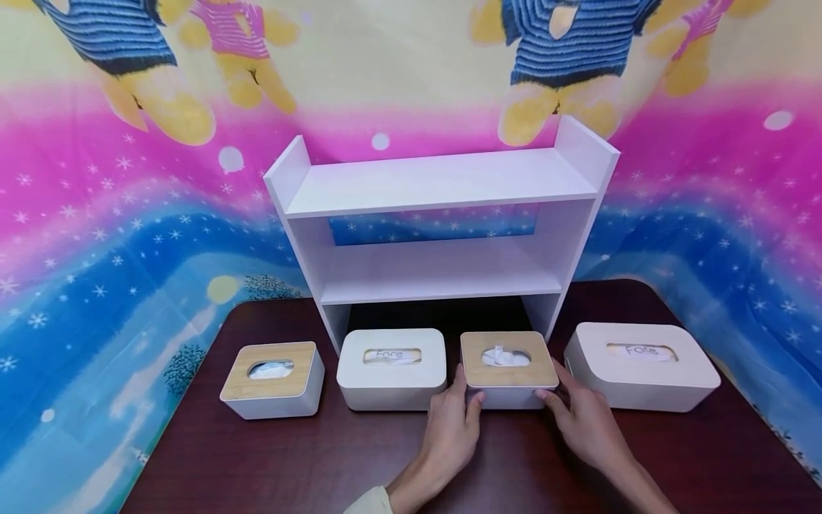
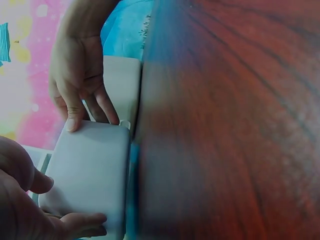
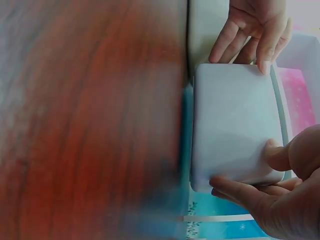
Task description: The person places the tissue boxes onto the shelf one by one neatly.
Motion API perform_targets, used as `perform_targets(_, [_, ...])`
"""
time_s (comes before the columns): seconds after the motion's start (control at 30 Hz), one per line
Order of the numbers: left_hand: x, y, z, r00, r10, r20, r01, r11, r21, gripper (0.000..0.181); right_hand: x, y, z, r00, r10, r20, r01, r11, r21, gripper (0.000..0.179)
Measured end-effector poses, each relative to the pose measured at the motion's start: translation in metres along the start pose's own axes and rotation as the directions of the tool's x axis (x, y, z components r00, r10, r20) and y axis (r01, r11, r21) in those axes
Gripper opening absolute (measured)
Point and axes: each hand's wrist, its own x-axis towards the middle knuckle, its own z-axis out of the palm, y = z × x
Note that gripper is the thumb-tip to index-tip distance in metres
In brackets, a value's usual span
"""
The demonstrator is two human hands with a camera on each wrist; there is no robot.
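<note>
A small tissue box (image 1: 511, 398) with a wooden lid and pale sides stands in front of the shelf, between two larger white tissue boxes. At its left side my left hand (image 1: 452, 427) grips it, thumb on the front face and fingers along the side. My right hand (image 1: 589, 422) holds the opposite side in the same way. In the left wrist view the box's smooth pale face (image 2: 90, 160) shows between both hands. White tissue (image 1: 504, 356) shows in the lid's oval opening. The fingertips behind the box are partly hidden.
A white two-tier shelf (image 1: 443, 273) stands at the back of the dark wooden table (image 1: 321, 471). White boxes marked "Face" stand at centre left (image 1: 392, 385) and right (image 1: 642, 378). Another wooden-lidded tissue box (image 1: 272, 407) sits farther left. Behind hangs a printed cloth (image 1: 128, 235).
</note>
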Motion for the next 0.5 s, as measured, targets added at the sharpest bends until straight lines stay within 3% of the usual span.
perform_targets(0.13, [0.0, 0.004, -0.004, 0.997, 0.066, -0.036, -0.064, 0.996, 0.055, 0.053, -0.003, -0.005, -0.006, 0.999, -0.017, -0.04, 0.016, 1.0, -0.02, 0.066])
perform_targets(0.3, [0.001, 0.011, -0.011, 0.984, 0.153, -0.096, -0.14, 0.981, 0.133, 0.048, -0.007, -0.012, -0.012, 0.991, -0.069, -0.115, 0.065, 0.997, -0.035, 0.065])
perform_targets(0.5, [0.003, 0.017, -0.019, 0.979, 0.167, -0.12, -0.148, 0.977, 0.153, 0.047, -0.009, -0.02, -0.017, 0.985, -0.08, -0.15, 0.078, 0.997, -0.018, 0.065])
